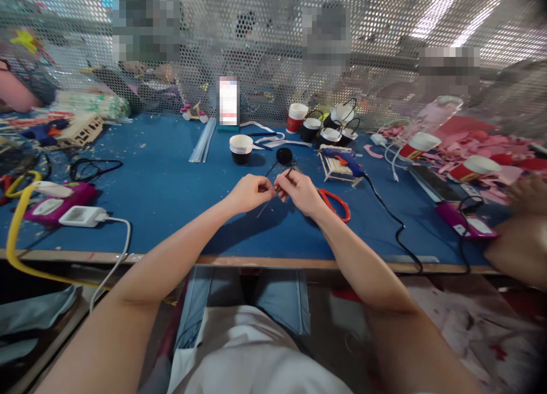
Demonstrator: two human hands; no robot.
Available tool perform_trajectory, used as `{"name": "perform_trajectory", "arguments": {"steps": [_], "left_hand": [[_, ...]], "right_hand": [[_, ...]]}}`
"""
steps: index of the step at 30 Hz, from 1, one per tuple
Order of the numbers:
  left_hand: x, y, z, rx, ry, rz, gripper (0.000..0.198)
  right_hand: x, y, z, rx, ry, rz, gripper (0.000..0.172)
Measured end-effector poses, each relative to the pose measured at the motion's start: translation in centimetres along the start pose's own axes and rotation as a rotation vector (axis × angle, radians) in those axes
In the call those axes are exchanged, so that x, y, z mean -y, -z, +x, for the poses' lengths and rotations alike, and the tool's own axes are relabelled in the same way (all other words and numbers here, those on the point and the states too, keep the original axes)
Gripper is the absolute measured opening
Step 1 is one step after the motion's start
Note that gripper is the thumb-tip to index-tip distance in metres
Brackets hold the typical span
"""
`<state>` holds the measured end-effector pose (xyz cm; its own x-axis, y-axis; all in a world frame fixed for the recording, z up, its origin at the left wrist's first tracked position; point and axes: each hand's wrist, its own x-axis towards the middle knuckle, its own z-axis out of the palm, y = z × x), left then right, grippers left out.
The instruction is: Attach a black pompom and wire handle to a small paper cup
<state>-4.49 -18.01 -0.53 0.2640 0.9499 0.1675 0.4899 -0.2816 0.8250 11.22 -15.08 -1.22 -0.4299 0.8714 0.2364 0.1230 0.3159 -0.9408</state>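
Thin strand (265,208) pinched over blue table (158,183)

The strand is held near the front edge, its free end slanting down below the left hand (252,193). Left thumb and forefinger are pressed together on it; by the right hand (298,189), just beside, it is also pinched, though its run between the fingers is too fine to be made out. A round black piece (284,155) is seen lying just beyond. Red scissor-like handles (345,209) are partly covered by the right wrist. Farther off, a black-and-white cup (241,149) is placed, and a blue glue gun (342,157) is propped on a small wooden rack (335,171).
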Motion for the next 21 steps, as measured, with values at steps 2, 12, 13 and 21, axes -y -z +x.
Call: {"name": "perform_trajectory", "arguments": {"steps": [2, 12, 13, 21], "left_hand": [[-0.15, 0.10, -0.01, 0.027, 0.017, -0.076, 0.019], [-0.73, 0.42, -0.27, 0.079, 0.016, -0.151, 0.015], [-0.69, 0.35, -0.26, 0.076, 0.016, -0.150, 0.015], [0.10, 0.34, -0.08, 0.078, 0.016, -0.142, 0.021]], "right_hand": [[0.04, 0.06, 0.02, -0.015, -0.008, -0.010, 0.041], [0.04, -0.07, -0.08, -0.140, -0.038, -0.163, 0.043], [0.02, -0.08, -0.08, -0.148, -0.037, -0.167, 0.043], [-0.30, 0.23, 0.03, -0.001, 0.012, -0.072, 0.035]]}}
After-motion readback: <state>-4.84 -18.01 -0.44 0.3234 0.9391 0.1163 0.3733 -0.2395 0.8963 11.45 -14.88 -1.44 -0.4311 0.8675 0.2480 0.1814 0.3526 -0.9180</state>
